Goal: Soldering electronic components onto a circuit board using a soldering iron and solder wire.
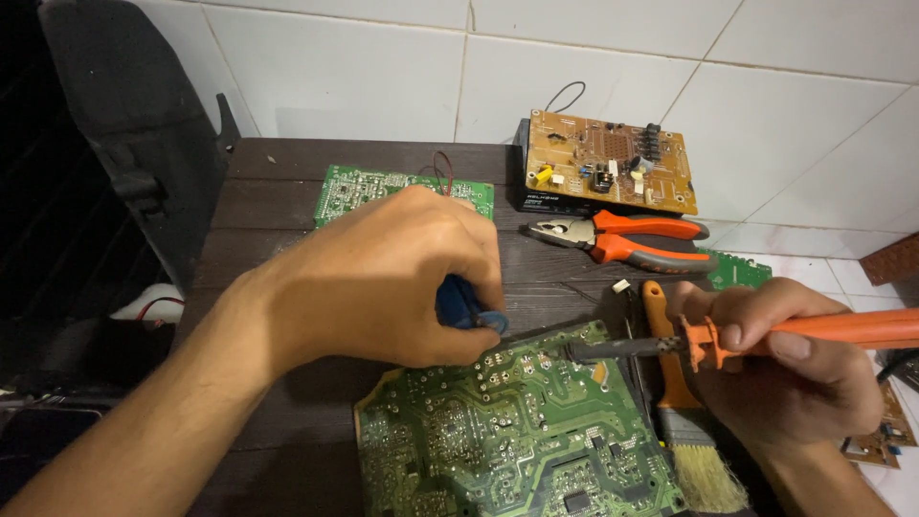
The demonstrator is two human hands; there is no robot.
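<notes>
Head view of a dark wooden desk (287, 230) set against a white tiled wall (593, 57). The left hand (383, 278) is clenched around a blue tool (464, 304), whose tip meets the far edge of a green circuit board (498, 431) lying solder side up at the near edge of the desk. The right hand (785, 369) grips the orange handle of one soldering iron (766, 335); the iron's dark metal shaft points left, and its tip rests on the same far edge of the board, just beside the blue tool.

Circuit boards counted: five. One green board lies under the hands; a second green board (364, 184), with thin wires rising from it, lies near the far edge of the desk, partly hidden by the left hand; one brown board (608, 163) sits on a black box at the far right corner; a sliver of a third green board (737, 273) shows beyond the right hand; one small brown board (885, 436) lies at the right edge of the picture.

One pair of orange-handled pliers (622, 239) lies in front of the black box. One orange-handled brush (684, 421), with pale bristles, lies just right of the near board, under the right hand. A black chair back (134, 124) stands to the left of the desk.
</notes>
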